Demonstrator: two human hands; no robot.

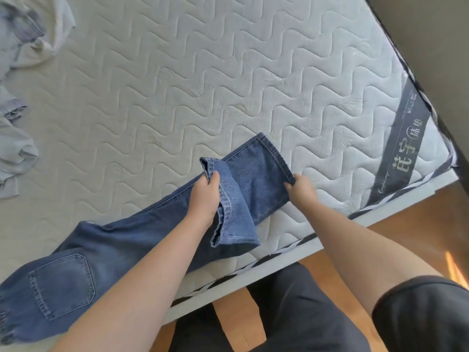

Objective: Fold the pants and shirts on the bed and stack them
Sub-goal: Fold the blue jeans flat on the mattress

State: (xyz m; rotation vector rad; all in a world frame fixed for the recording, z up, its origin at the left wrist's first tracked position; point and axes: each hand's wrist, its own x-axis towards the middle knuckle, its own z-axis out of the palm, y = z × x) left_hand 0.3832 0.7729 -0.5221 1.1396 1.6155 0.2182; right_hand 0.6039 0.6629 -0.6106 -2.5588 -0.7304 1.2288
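Observation:
Dark blue jeans [106, 247] lie along the near edge of the quilted white mattress [203, 72], waist and back pocket at the lower left, legs reaching right. My left hand [205, 196] grips the hem of one leg, which is lifted and turned back so its paler inside shows. My right hand [299, 186] pinches the hem corner of the other leg, which lies flat on the mattress.
A heap of pale, light-coloured clothes [22, 34] lies at the mattress's far left, with more pale garments [12, 148] below it. The mattress edge with a grey label [403, 148] runs diagonally at right. Wooden floor [406, 224] lies beyond; my dark trousers stand against the bed.

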